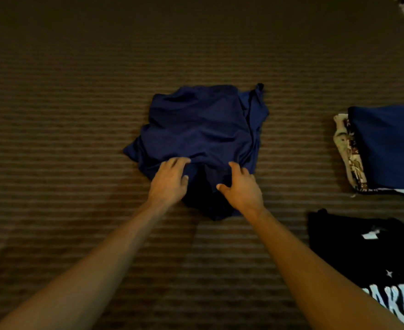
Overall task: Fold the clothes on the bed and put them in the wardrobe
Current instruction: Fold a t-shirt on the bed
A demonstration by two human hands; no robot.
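My left hand (169,181) and right hand (240,186) rest on the near edge of the navy shirt (201,125) mid-bed (65,115), fingers loosely spread, pressing the cloth. At three o'clock sits a folded stack (386,146); at four o'clock, a black tee (353,246).

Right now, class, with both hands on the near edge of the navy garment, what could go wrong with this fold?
1. The navy garment is still rumpled, with a flap sticking out on its right side; folding now may lock in creases.
2. The left hand and right hand sit only on the near edge, so the far layers may slide apart on lifting.
3. The folded stack is uneven already; adding a loose bundle might topple it.
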